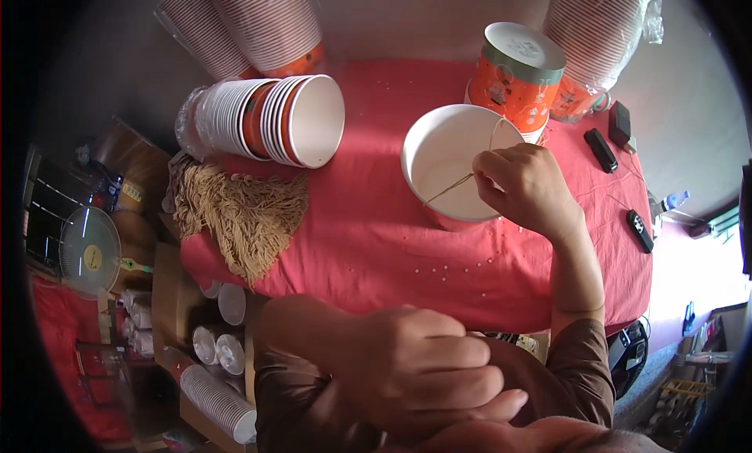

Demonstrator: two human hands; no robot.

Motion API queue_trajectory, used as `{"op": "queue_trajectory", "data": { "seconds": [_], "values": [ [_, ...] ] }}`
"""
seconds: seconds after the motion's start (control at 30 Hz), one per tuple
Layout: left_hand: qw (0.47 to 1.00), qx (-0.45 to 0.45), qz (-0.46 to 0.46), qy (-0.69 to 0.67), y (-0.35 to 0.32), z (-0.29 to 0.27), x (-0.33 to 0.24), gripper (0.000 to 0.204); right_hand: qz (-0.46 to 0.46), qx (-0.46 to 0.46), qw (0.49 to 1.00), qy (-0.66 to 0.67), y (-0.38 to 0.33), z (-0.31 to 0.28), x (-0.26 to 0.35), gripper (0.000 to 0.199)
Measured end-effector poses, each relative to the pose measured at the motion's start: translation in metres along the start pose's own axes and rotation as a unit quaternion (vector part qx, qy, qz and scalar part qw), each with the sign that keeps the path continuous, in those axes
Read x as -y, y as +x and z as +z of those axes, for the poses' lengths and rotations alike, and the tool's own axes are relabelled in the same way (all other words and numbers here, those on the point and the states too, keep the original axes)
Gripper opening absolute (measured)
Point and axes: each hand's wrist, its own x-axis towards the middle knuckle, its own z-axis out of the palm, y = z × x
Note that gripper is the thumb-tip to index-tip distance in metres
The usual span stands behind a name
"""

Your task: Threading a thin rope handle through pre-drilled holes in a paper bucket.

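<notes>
Right hand [531, 188] clamps thin tan string [450, 188], likely light, pliable, best gripped mid-strand, at three o'clock over round white-lined paper bucket [423, 157]; left hand [427, 367] curls closed.

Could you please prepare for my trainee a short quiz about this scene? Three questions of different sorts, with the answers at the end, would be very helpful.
1. What does the right hand hold?
2. True or false: the stack of buckets at the left, beside the tan yarn bundle, lies on its side.
3. Fill in the missing colour: the yarn lies on a ____ cloth.

Key:
1. A thin string, at the mouth of the open bucket.
2. True.
3. Red.
</notes>
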Motion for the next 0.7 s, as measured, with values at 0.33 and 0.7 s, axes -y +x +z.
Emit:
{"op": "queue_trajectory", "data": {
  "seconds": [0.33, 0.7],
  "values": [
    [0.967, -0.059, -0.212, 0.13, -0.055, -0.019, 0.065, 0.027, 0.014, 0.009, 0.999, 0.052, -0.007, -0.007, -0.004, 0.01],
    [0.945, -0.048, -0.312, 0.088, -0.125, 0.003, 0.131, 0.036, 0.044, 0.07, 0.988, 0.127, -0.016, -0.031, -0.007, 0.007]
  ]
}}
